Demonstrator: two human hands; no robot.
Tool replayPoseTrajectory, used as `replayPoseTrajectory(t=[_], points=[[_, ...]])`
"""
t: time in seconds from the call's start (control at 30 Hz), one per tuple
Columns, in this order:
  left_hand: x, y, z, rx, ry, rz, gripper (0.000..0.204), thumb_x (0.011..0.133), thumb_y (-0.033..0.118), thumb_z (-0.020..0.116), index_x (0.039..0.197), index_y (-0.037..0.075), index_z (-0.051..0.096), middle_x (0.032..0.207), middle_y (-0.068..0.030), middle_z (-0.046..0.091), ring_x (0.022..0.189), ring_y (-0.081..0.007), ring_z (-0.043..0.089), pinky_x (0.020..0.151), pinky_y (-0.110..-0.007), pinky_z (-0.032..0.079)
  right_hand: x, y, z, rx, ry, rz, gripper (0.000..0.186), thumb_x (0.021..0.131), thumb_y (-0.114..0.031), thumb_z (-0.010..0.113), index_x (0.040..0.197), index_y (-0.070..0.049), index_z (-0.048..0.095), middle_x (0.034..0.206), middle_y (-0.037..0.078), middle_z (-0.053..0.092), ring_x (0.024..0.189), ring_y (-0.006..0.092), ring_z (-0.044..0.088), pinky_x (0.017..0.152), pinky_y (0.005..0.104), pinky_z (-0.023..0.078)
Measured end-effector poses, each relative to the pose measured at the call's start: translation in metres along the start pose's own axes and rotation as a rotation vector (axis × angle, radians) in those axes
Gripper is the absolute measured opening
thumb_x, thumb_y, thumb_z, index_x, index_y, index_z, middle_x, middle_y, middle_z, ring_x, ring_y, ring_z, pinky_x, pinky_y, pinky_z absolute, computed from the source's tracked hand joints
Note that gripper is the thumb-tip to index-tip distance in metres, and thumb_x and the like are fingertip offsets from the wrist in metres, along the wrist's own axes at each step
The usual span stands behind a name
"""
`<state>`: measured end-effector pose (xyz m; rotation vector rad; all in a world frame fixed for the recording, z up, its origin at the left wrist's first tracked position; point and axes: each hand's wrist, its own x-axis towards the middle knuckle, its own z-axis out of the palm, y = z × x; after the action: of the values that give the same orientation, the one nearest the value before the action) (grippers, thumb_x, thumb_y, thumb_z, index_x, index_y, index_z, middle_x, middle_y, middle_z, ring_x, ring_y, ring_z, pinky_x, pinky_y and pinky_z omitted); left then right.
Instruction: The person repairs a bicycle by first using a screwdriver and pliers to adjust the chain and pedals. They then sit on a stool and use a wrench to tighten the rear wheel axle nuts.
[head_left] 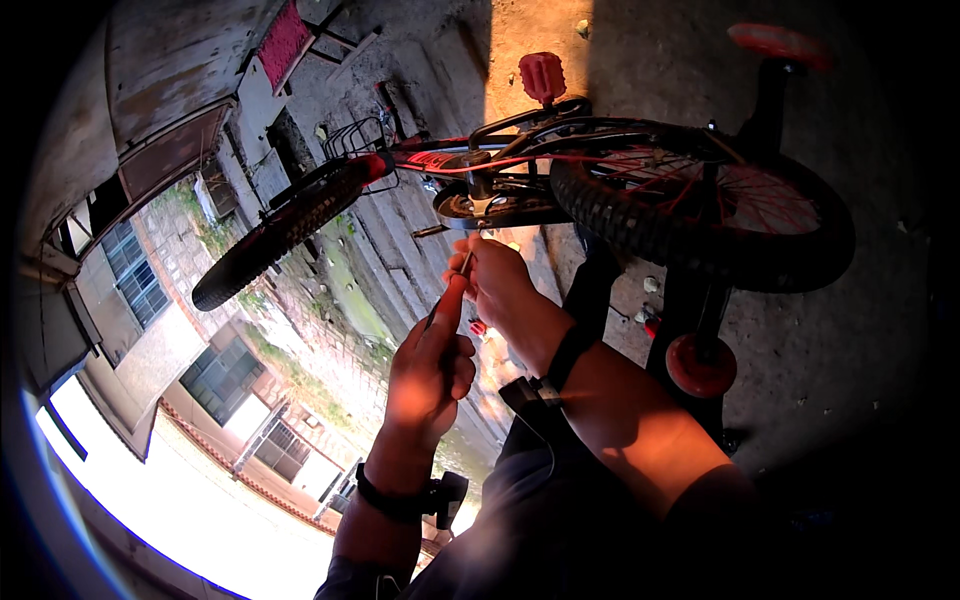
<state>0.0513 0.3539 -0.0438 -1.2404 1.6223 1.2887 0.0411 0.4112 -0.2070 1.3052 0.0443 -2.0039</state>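
Observation:
My left hand (430,375) is closed, its index finger stretched along a thin metal tool (466,263); the exact kind of tool cannot be made out. Close above it, my right hand (500,280) has its fingers curled together by the tool's far end, touching it or nearly so; what they pinch is hidden. Both hands are just below the chain guard (525,212) and crank area of a black and red bicycle (430,160). The fingers look apart from the bicycle, though contact is hard to judge.
The rear wheel (610,205) with red spokes extends right, the front wheel (280,240) left. A red pedal (542,78) sticks out at the top. Red training wheels (702,365) flank the rear. A small red object (478,327) lies below the hands. Buildings (225,380) stand at left.

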Motion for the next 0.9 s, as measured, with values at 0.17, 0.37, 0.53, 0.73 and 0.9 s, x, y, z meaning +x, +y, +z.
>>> replayPoseTrajectory(t=[0.17,0.37,0.53,0.73,0.9], points=[[-0.006,-0.001,0.006,1.371,0.213,0.749,0.047,0.088,0.015,0.068,0.131,0.001,0.054,0.117,-0.0221,0.063,0.087,-0.0397,0.065,0.075,-0.046,0.054,-0.002,-0.003,0.002,-0.031,0.018,-0.003,0.031,0.104,-0.033,0.046,0.109,-0.005,0.058,0.085,0.006,0.063,0.074,0.0203,0.064,0.064,0.0318,0.048],[-0.006,0.004,0.011,-0.083,0.03,0.073,0.041,0.097,0.02,0.06,0.134,0.005,0.054,0.087,-0.0082,0.061,0.059,-0.0172,0.06,0.049,-0.028,0.047,-0.001,-0.003,0.002,-0.037,0.008,-0.012,0.031,0.104,-0.034,0.047,0.109,-0.005,0.058,0.086,0.006,0.063,0.073,0.0194,0.063,0.067,0.0323,0.048],[0.0,0.006,0.009,0.714,0.171,0.467,0.046,0.097,0.019,0.059,0.139,0.005,0.051,0.091,-0.0112,0.064,0.058,-0.0161,0.055,0.052,-0.029,0.048,0.001,-0.002,0.001,-0.022,0.02,-0.012,0.029,0.105,-0.034,0.046,0.106,-0.007,0.058,0.084,0.006,0.064,0.068,0.0178,0.063,0.061,0.0311,0.046],[-0.003,-0.006,0.004,0.895,0.248,0.599,0.049,0.093,0.016,0.063,0.137,0.001,0.047,0.098,-0.0162,0.067,0.069,-0.0221,0.063,0.064,-0.035,0.054,0.004,-0.002,0.001,-0.03,0.033,-0.026,0.028,0.105,-0.034,0.046,0.105,-0.008,0.057,0.083,0.006,0.064,0.065,0.018,0.062,0.06,0.0325,0.047],[0.005,0.004,0.001,-0.03,0.049,0.016,0.046,0.092,0.017,0.067,0.133,0.003,0.052,0.086,-0.0102,0.061,0.065,-0.0196,0.061,0.055,-0.033,0.049,0.007,-0.002,-0.003,-0.033,0.022,-0.044,0.029,0.104,-0.034,0.046,0.106,-0.008,0.057,0.083,0.006,0.064,0.068,0.0182,0.063,0.064,0.0332,0.049]])
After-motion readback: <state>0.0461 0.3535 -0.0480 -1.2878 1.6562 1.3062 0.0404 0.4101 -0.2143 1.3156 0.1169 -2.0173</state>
